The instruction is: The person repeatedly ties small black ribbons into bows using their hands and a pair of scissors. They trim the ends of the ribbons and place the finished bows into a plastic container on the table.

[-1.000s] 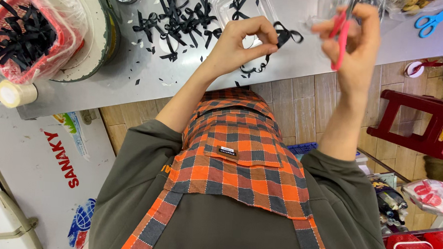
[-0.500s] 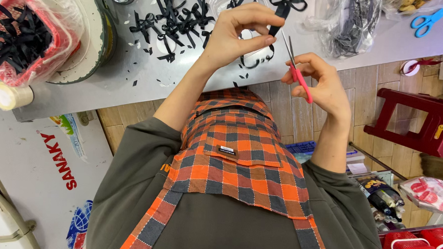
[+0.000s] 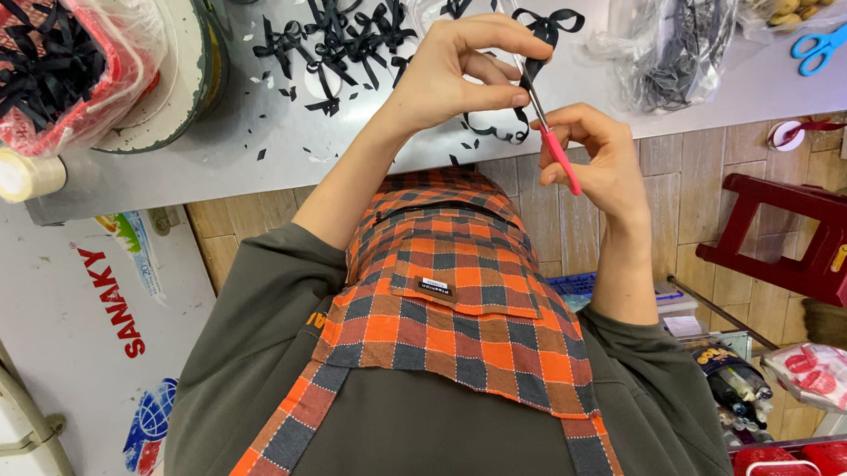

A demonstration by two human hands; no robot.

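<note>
Grey table across the top, landmark for all below. Checked orange-and-grey apron below its near edge, over a dark green shirt.

Dark red stool right of the table, on the wood floor. Red basket in a clear bag at the table's left end, stuffed with black ribbon strips. One pale tape roll just below the basket at the table's edge.

Pile of black bows on the table's middle, too tangled to count; black offcuts scattered round them. Clear bag of dark ribbon on the table's right part. One pair of blue scissors at the table's far right corner.

Left hand raised over the table's near edge, thumb and fingers pinched on one black bow: thin glossy ribbon, two loops up top, tail hanging toward the blades. Right hand just off the table's near edge, fingers curled tight round red scissors; blades angled up, tips at the bow's tail. Cannot tell how far apart the blades stand.

Two pairs of scissors total, one bow held.
</note>
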